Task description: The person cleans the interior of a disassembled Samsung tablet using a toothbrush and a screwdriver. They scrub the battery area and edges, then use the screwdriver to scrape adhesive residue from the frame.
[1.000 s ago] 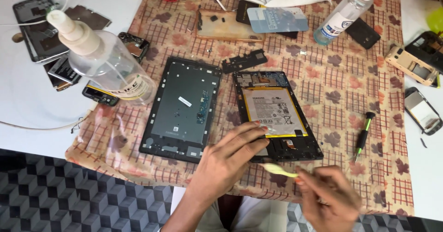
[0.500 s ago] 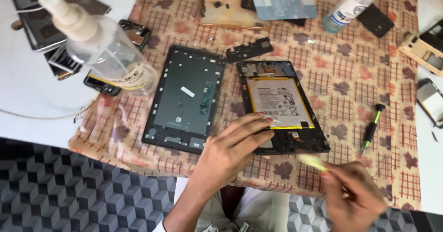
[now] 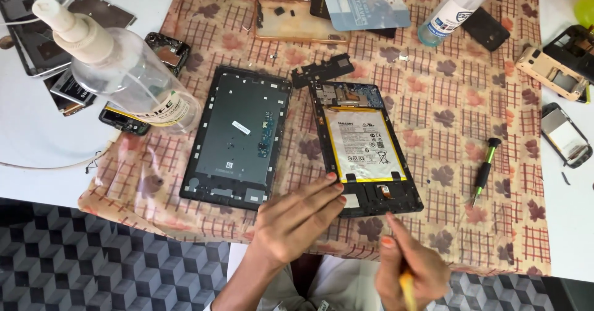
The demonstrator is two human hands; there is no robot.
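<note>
Your left hand (image 3: 296,221) lies flat with fingers spread apart, the fingertips (image 3: 332,178) pressing on the lower left edge of the opened tablet (image 3: 365,147), just below its white battery (image 3: 364,145). Your right hand (image 3: 411,267) is closed around a yellow tool (image 3: 407,286) at the table's near edge, just below the tablet's bottom corner and not touching it. The tablet lies face down on the checked cloth (image 3: 445,107), and its dark back cover (image 3: 238,136) lies just beside it on the left. A green screwdriver (image 3: 484,170) rests on the cloth to the right, well apart from both hands. A clear spray bottle (image 3: 117,69) lies tilted at the cloth's left edge, with phone parts (image 3: 37,20) around it on the white table
</note>
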